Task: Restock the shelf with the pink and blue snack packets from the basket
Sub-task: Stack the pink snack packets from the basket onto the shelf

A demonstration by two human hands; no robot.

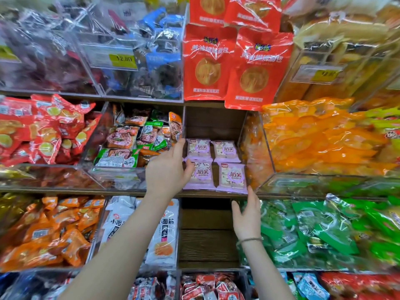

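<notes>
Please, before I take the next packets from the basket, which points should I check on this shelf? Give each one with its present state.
1. The pink packets lie flat in two rows in the wooden compartment: ok.
2. The left hand holds nothing, thumb on the front-left pink packet: ok.
3. The right hand is empty: ok.
4. Some blue packets in this compartment: not ok, none.
5. The basket within reach: cannot tell, out of view.
</notes>
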